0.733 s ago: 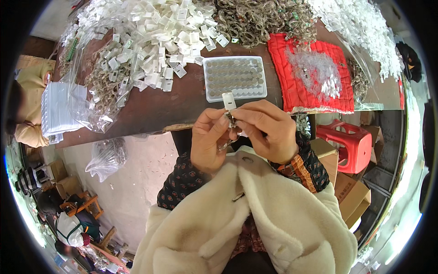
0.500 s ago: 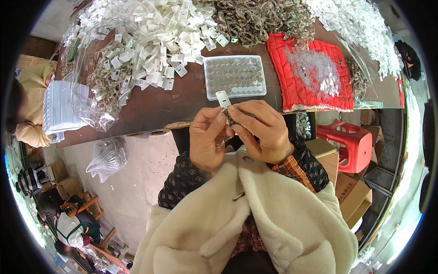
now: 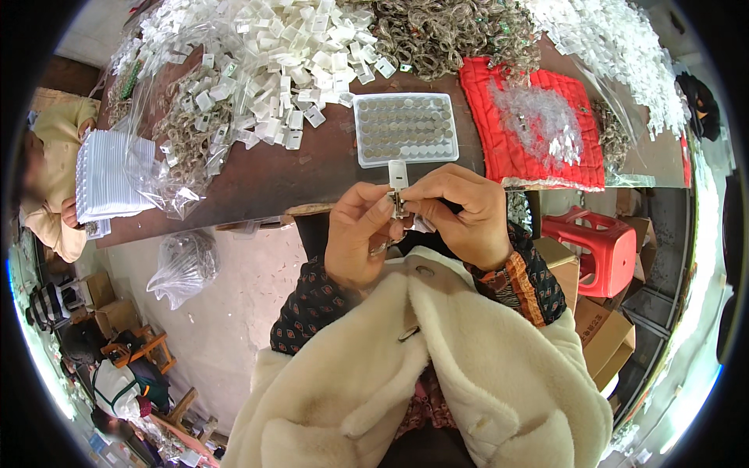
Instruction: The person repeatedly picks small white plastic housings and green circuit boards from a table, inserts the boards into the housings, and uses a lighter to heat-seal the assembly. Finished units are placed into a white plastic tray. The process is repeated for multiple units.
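Observation:
Between my two hands, just off the near table edge, is a small white plastic casing (image 3: pixel 398 175) with a dark slot, joined to a small metallic part and thin wire below it. My left hand (image 3: pixel 360 234) pinches the lower part between thumb and forefinger. My right hand (image 3: pixel 464 214) closes its thumb and fingertips on the assembly just under the casing; exactly which piece it grips is partly hidden. Beyond the hands, a clear plastic tray (image 3: pixel 360 152) holds rows of round coin-like cells.
White casings (image 3: pixel 281 78) lie heaped at the back left, beside coiled wires (image 3: pixel 445 35). A red quilted cloth (image 3: pixel 476 101) bears clear plastic bits. White trays (image 3: pixel 117 175) are stacked at left near another person's hand (image 3: pixel 70 212). A red stool (image 3: pixel 601 249) stands at right.
The white casing has turned from tilted to nearly upright and shifted slightly right. My right hand has moved a little right, its fingers bent closer. The other person's hand now shows beside the stacked trays.

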The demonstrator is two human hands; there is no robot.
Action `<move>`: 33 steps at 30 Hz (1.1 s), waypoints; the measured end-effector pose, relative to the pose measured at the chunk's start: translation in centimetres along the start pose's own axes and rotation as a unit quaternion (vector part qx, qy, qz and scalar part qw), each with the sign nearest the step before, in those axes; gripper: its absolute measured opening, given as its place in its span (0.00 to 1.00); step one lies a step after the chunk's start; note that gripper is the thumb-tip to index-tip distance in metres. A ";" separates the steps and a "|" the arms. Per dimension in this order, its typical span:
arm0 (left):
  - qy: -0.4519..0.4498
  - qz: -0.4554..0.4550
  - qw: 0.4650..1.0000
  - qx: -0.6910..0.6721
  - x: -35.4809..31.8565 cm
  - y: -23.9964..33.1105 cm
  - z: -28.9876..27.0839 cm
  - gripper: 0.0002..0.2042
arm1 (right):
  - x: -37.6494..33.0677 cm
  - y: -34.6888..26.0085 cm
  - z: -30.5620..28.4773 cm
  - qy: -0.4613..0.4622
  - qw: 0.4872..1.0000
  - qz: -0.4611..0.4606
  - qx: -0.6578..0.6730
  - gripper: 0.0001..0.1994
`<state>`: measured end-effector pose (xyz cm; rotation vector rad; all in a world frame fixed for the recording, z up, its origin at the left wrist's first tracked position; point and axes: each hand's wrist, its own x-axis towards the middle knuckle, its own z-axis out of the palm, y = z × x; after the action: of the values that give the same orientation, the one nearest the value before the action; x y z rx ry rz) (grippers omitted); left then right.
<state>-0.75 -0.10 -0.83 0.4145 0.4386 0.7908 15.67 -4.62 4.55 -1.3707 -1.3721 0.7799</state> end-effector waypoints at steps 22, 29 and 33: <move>0.004 -0.016 1.000 -0.017 -0.2 -0.8 -0.2 0.07 | 1.2 1.2 1.4 0.025 0.937 0.214 0.274 0.08; -0.008 -0.041 0.993 -0.112 -0.4 -0.5 0.2 0.07 | 0.5 1.7 1.1 -0.019 0.984 -0.125 0.124 0.14; 0.014 -0.053 0.991 -0.120 -0.6 -0.4 0.6 0.08 | 0.7 2.0 1.0 -0.007 0.979 -0.199 0.041 0.15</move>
<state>-0.57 -0.95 -0.38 0.1557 0.3823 0.7368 15.46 -3.42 2.57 -0.9834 -1.5428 0.5705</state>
